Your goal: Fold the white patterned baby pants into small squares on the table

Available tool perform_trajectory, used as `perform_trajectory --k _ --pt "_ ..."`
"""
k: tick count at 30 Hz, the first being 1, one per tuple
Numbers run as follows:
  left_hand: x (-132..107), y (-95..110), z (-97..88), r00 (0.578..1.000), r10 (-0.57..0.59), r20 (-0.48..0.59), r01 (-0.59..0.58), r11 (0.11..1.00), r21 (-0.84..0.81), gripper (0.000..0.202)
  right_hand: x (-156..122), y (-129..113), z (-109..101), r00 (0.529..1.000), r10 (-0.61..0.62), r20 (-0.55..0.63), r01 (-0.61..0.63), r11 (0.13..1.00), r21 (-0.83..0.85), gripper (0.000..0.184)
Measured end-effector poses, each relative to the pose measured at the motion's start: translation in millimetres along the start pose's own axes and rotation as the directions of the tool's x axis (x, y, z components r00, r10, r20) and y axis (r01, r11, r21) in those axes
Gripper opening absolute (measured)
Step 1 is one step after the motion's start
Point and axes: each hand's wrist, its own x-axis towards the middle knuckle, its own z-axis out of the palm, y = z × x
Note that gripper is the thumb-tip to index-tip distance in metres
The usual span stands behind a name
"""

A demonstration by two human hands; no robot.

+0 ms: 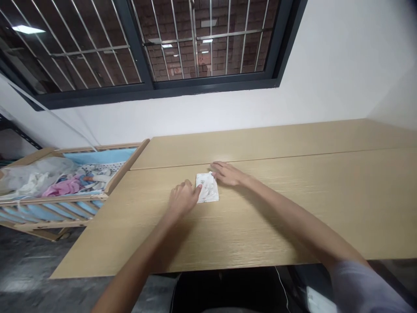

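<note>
Pinning a small folded cloth (207,188) flat on the table (293,226), one hand at each side.

Lies just on the near side of the table seam (325,154), roughly square to it, apparently so the layers stay put on the smooth wood. Nearer than the seam, left hand (182,198) loosely curled, fingertips at the cloth's left edge; pinching or merely pressing, cannot tell. Close against the seam, right hand (228,174) open and flat, fingertips touching the far right corner, seemingly steadying it. Off the seam's left end, wooden crib (124,167) butted to the table, heaped with loose garments (65,184).
</note>
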Motion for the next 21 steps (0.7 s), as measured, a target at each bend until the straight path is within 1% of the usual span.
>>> perform_trajectory --k 2,3,6,9,11,13,14,15,16,18,19,20,21 --pt "17.0 -4.6 -0.7 0.999 -0.024 0.04 0.023 1.0 0.015 0.058 -3.4 -1.1 -1.7 0.994 0.062 -0.087 -0.059 0.998 0.034 0.052" --pt "25.0 -5.7 1.6 0.997 -0.029 0.071 0.028 0.999 0.016 0.059 -4.2 -2.9 -0.3 0.99 0.088 -0.108 -0.082 0.995 0.063 0.05" --pt "43.9 -4.4 11.8 0.988 -0.02 0.152 0.02 1.0 0.0 0.058 -4.9 -12.5 9.2 0.989 0.115 -0.094 -0.103 0.987 0.123 0.042" --pt "48.7 -0.1 15.4 0.986 0.032 0.162 -0.025 0.999 -0.04 0.045 -6.5 -25.9 17.6 0.987 0.128 -0.095 -0.115 0.985 0.127 0.034" --pt "40.9 1.3 9.7 0.987 0.09 0.13 -0.079 0.993 -0.082 0.038 -10.0 -39.2 19.2 0.98 0.154 -0.127 -0.134 0.979 0.154 0.029" --pt "23.8 -1.3 -3.8 0.987 0.139 0.082 -0.129 0.984 -0.123 0.035 -16.1 -59.5 18.2 0.974 0.182 -0.138 -0.149 0.964 0.22 0.022" --pt "11.8 -4.9 -13.3 0.986 0.156 0.058 -0.147 0.98 -0.138 0.034 -20.4 -72.9 17.1 0.972 0.201 -0.119 -0.161 0.946 0.282 0.02" --pt "-2.5 -10.5 -24.4 0.985 0.17 0.039 -0.162 0.975 -0.155 0.033 -25.7 -88.5 15.8 0.971 0.225 -0.086 -0.179 0.914 0.364 0.019" --pt "-19.2 -18.4 -36.4 0.983 0.18 0.025 -0.173 0.968 -0.18 0.033 -32.2 -106.0 14.4 0.969 0.244 -0.039 -0.199 0.864 0.462 0.019" --pt "-59.3 -41.3 -60.3 0.978 0.207 0.016 -0.195 0.944 -0.266 0.035 -48.7 -145.3 11.7 0.966 0.247 0.071 -0.23 0.71 0.666 0.019" --pt "-82.3 -56.2 -69.9 0.979 0.205 0.019 -0.188 0.926 -0.329 0.038 -58.3 -166.0 11.3 0.969 0.219 0.118 -0.231 0.619 0.751 0.019" --pt "-106.7 -72.9 -76.4 0.976 0.208 0.058 -0.172 0.911 -0.375 0.041 -68.3 -186.9 12.2 0.97 0.188 0.152 -0.231 0.53 0.816 0.02" --pt "-131.7 -91.0 -78.8 0.979 0.187 0.086 -0.14 0.909 -0.394 0.044 -78.1 -207.4 15.5 0.967 0.158 0.199 -0.249 0.444 0.861 0.022"
